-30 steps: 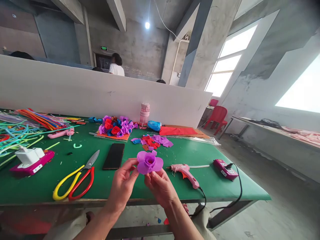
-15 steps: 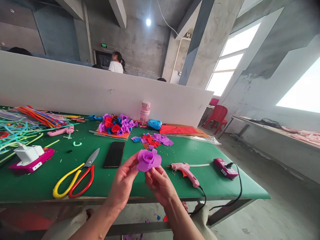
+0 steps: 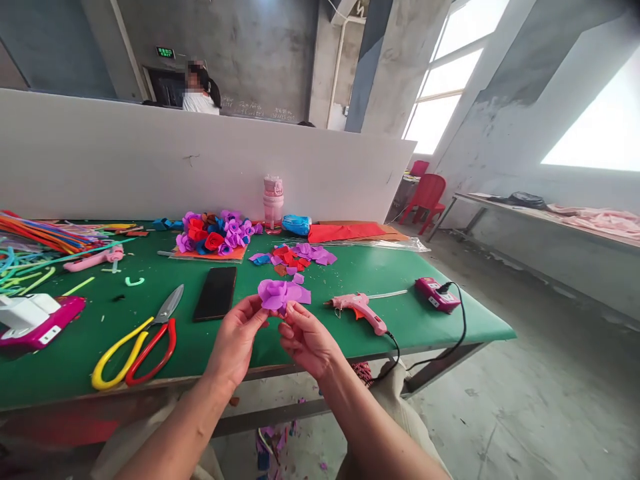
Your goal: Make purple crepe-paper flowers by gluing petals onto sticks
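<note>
Above the front of the green table (image 3: 300, 327) I hold a purple paper flower (image 3: 276, 293) between both hands. My left hand (image 3: 237, 333) pinches its left side with thumb and fingers. On the lower right side, my right hand (image 3: 307, 333) is closed on a petal, its fingertips partly hidden. Loose purple, red and blue petals (image 3: 300, 257) lie just beyond the flower. To the right of my right hand rests a pink glue gun (image 3: 363, 310) with a white glue stick in it. A black phone (image 3: 215, 293) is left of the flower.
Yellow-and-red-handled scissors (image 3: 145, 340) lie at the front left. Finished flowers (image 3: 215, 233) are heaped at the back, near a pink bottle (image 3: 273, 203). A power strip (image 3: 437, 295) sits on the right, its cord hanging over the edge. A white board (image 3: 200, 160) stands behind; a person (image 3: 200, 93) is beyond it.
The flower has been tilted, and its petals now show more from the side. Both hands still hold it. The view has shifted, so the table things appear further left and higher.
</note>
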A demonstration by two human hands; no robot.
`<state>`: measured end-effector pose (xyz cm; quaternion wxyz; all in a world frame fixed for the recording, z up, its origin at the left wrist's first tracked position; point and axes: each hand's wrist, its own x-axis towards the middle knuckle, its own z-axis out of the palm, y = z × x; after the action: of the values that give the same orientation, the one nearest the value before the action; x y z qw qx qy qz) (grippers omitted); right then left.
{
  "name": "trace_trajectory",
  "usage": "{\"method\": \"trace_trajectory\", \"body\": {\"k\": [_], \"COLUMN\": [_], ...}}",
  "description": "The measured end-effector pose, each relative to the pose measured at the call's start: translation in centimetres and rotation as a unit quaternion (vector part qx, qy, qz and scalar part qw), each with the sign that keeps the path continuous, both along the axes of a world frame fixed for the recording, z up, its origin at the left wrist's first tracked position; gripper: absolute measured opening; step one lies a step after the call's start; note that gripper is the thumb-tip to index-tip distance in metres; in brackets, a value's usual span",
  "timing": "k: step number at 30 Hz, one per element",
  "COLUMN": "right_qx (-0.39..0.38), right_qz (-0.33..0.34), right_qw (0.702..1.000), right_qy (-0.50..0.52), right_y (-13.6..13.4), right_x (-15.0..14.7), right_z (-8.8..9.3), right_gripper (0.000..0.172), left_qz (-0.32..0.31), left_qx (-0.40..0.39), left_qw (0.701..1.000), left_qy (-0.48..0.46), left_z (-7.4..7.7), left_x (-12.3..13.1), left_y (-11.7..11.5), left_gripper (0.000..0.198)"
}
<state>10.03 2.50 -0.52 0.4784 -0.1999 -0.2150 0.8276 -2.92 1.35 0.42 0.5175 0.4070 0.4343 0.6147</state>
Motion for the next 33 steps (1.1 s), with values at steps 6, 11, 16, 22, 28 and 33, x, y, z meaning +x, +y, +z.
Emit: {"method": "trace_trajectory", "body": {"k": [6,11,16,22,28,33], "right_qx": [0.003,0.012,0.045,0.085,0.072,0.078], "right_qz": [-0.009,-0.052,-0.084,-0.103,-0.106,-0.141], "right_qw": [1.0,0.997,0.992,0.986,0.989,0.982], "right_qy": [-0.011,-0.06,-0.087,-0.102,-0.08,-0.101], "right_y": [0.1,-0.1,-0.1,-0.2,-0.4,-0.4], "right_x": [0.3,0.2,0.0,-0.2,-0.7,-1.2], "right_z": [0.1,0.1,0.1,0.2,0.1,-0.4], "right_gripper": [0.028,0.034,0.036,0.037,0.04,0.036], "left_qz": [-0.039,-0.073,-0.051,-0.086,-0.067,-0.051], "left_qx": [-0.016,-0.042,-0.05,-0.036,-0.046,-0.066], "left_qw": [0.999,0.996,0.996,0.993,0.991,0.989], "left_qy": [-0.01,-0.017,-0.044,-0.075,-0.103,-0.122], "left_z": [0.3,0.3,0.0,-0.5,-1.0,-1.1], "left_x": [0.0,-0.1,-0.1,-0.1,0.3,0.8], "left_y": [0.0,0.1,0.3,0.7,1.0,1.0], "left_gripper": [0.029,0.03,0.032,0.02,0.02,0.021]}}
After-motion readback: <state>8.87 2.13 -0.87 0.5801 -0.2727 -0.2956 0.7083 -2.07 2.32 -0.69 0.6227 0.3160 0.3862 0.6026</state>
